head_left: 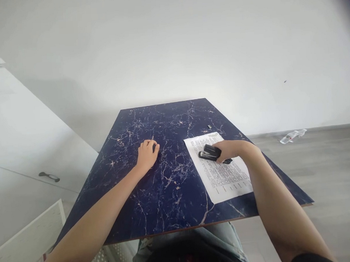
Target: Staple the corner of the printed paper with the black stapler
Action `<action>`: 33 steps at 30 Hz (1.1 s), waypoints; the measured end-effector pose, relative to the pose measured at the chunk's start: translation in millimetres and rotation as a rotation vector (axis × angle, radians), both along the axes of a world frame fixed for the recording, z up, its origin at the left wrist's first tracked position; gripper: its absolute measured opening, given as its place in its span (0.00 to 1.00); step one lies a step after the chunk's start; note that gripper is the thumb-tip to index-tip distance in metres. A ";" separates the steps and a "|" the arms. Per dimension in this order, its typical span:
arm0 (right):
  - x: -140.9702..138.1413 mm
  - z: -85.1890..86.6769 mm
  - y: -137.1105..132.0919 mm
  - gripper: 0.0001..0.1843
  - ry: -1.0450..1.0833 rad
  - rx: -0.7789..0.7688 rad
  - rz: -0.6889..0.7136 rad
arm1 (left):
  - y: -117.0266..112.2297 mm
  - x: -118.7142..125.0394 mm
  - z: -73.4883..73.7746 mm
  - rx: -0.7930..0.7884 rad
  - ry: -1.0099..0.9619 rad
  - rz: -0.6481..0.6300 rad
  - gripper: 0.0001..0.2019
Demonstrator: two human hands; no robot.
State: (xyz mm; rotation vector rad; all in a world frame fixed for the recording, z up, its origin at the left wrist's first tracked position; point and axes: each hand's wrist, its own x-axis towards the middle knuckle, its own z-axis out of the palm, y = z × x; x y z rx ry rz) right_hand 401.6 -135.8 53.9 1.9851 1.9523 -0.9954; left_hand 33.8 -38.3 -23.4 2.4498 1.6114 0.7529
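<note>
My right hand (228,148) is closed around a black stapler (210,152), which rests on a printed sheet of paper (223,175) lying on the right part of the dark blue marbled tabletop (165,185). My left hand (147,154) lies on the tabletop left of the paper, fingers curled, with a small dark thing (154,147) showing at its fingertips that I cannot make out.
A tiny light object (209,126) lies near the table's far right edge. A white cabinet with a dark handle (48,176) stands to the left. A plastic bottle (292,136) lies on the grey floor by the white wall at right.
</note>
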 end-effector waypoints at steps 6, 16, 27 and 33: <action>17.8 -4.2 -2.9 0.24 -0.087 0.000 -0.074 | 0.4 -0.3 -2.6 -0.005 0.005 -0.007 0.13; 11.0 8.7 -1.7 0.40 -0.035 0.425 -0.049 | -2.8 1.4 1.2 -0.005 0.070 -0.023 0.08; -134.5 -15.8 -6.4 0.23 0.265 0.711 0.891 | -3.9 0.6 -0.7 0.034 0.056 -0.034 0.06; -164.5 -45.1 -14.4 0.27 0.217 0.602 0.851 | -5.6 1.9 9.5 0.034 -0.017 -0.065 0.05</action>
